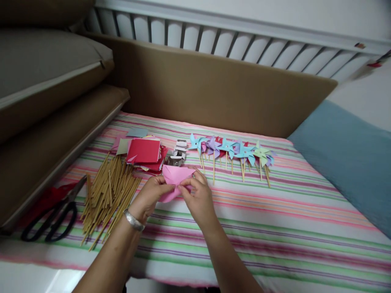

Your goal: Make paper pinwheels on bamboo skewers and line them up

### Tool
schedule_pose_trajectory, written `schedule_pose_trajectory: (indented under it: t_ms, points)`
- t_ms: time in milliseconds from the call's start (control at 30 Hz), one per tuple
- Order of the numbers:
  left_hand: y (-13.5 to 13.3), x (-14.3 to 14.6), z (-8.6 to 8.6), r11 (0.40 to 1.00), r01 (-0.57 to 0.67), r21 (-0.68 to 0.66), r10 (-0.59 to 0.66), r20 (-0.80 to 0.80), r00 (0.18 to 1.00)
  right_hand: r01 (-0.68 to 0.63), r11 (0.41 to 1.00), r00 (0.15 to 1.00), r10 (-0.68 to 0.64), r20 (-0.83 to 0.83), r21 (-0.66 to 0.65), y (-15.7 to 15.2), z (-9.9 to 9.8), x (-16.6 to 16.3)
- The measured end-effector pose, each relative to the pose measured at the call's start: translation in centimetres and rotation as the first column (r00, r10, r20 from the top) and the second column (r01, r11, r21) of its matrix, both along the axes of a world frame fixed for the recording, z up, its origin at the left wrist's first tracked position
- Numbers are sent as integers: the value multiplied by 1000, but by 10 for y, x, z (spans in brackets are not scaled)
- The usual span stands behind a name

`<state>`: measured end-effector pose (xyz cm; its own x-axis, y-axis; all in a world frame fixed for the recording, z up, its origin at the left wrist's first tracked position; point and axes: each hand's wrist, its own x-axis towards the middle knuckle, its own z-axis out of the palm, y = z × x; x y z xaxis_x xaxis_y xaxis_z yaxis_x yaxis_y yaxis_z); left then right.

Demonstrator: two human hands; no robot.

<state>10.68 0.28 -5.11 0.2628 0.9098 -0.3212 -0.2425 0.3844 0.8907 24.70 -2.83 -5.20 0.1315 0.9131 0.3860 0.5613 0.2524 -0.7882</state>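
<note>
A sheet of pink paper (175, 174), cut and partly bent inward, is held between my two hands over the striped cloth. My left hand (153, 192), with a silver bracelet on its wrist, pinches the paper from the left with the thumb near its middle. From the right, my right hand (197, 196) grips it, thumb and forefinger meeting at the centre. Whatever lies under those fingertips is hidden. Just beyond the pink paper sits a small open box (179, 154) with shiny contents too small to name.
Red paper squares (143, 150) top a stack behind my left hand. Many thin wooden sticks (110, 191) lie left, beside black-handled scissors (58, 215). Finished paper pinwheels (245, 152) rest in a row at back right. A brown board (214, 89) stands behind; cushions (55, 65) are piled left.
</note>
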Motion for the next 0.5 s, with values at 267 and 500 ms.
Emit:
schedule_pose_trajectory:
  t_ms: [267,500]
  points:
    - [-1,0,5,996,78,42,-78,-4,997,66,998,995,-68,79,19,1,-4,-2]
    - [2,1,6,995,61,82,-41,-223,974,50,991,996,-58,-63,-120,-2,15,10]
